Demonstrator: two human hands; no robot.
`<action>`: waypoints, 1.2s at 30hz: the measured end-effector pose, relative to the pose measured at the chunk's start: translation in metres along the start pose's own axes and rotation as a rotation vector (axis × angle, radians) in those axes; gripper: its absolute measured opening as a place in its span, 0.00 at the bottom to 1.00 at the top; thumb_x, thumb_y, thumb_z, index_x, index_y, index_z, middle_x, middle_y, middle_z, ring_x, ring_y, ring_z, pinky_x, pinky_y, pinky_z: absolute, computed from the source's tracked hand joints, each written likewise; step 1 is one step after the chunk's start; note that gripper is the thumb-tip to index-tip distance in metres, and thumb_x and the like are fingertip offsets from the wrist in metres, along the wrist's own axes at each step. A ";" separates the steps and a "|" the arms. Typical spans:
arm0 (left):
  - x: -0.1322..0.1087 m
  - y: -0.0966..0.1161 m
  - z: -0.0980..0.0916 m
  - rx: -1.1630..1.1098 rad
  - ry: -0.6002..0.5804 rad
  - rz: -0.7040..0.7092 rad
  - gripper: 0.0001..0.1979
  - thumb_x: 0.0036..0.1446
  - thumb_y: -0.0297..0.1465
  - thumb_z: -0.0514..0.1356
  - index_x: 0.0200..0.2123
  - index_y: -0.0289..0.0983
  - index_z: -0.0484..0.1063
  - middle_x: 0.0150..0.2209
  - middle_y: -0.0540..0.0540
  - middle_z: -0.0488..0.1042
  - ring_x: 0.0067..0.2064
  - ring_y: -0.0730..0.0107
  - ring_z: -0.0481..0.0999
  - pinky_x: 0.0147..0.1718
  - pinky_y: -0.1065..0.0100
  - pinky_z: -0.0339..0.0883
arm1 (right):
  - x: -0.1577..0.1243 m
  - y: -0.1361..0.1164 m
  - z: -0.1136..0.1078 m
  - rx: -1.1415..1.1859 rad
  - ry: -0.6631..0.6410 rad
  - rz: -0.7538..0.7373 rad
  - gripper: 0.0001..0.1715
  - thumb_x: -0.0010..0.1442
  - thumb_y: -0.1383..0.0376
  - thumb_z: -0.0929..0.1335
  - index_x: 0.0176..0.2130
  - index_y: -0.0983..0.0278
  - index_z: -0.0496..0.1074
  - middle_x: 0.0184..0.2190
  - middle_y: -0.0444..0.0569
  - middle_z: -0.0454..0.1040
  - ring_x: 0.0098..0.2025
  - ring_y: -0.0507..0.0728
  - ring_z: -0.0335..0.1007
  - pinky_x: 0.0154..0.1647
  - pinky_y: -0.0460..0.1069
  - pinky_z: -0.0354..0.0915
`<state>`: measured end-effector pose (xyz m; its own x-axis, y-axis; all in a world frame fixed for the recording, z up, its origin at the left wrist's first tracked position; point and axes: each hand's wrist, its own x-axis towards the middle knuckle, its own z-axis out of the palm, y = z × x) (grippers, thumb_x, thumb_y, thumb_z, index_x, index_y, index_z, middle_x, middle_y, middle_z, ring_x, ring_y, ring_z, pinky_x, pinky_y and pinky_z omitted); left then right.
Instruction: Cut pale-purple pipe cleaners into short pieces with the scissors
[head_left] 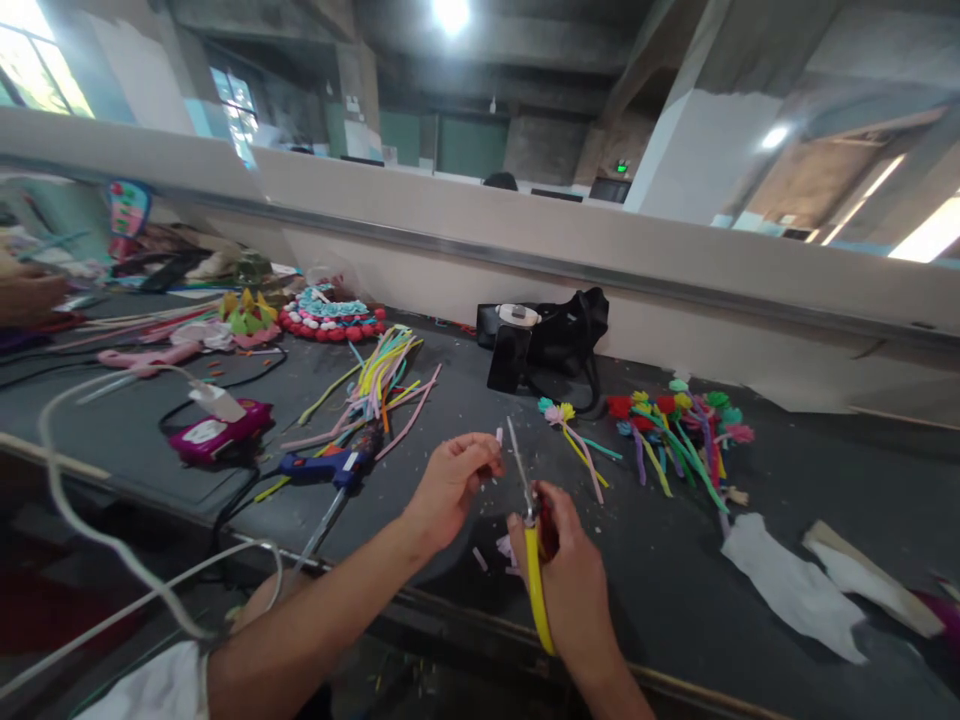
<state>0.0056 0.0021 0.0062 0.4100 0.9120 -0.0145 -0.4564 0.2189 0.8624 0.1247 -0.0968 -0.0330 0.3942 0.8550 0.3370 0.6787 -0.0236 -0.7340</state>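
In front of me, over the dark worktable (675, 550), my left hand (452, 488) is closed in a pinch. A short pale pink strip (499, 436) sticks up from its fingertips. My right hand (576, 575) is wrapped round a pair of scissors (535, 590) with a yellow handle. The metal blades point away from me, just right of the strip and apart from it. Small pale pieces (508, 547) lie on the table beneath my hands. Flowers on soft coloured stems (585, 455) rest just beyond the scissors.
Left of my hands lie a blue glue gun (330, 465), coloured strips (386, 370) and a magenta power block (221, 432) with cables. A black bag (570, 335) and phone (510, 357) are behind. More flowers (675, 425) and white paper (795, 590) lie right. Another person's hand (30, 295) shows far left.
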 end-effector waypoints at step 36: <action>-0.008 -0.007 0.005 -0.221 -0.009 -0.021 0.06 0.46 0.30 0.67 0.26 0.33 0.75 0.24 0.50 0.73 0.27 0.76 0.69 0.31 0.73 0.63 | -0.013 0.002 0.000 -0.167 -0.011 -0.051 0.22 0.60 0.54 0.64 0.49 0.62 0.74 0.38 0.49 0.80 0.35 0.56 0.77 0.36 0.47 0.70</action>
<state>0.0099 -0.0081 0.0028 0.4280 0.9034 -0.0258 -0.6092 0.3094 0.7302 0.1212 -0.1083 -0.0390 0.3507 0.8627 0.3644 0.7916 -0.0652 -0.6075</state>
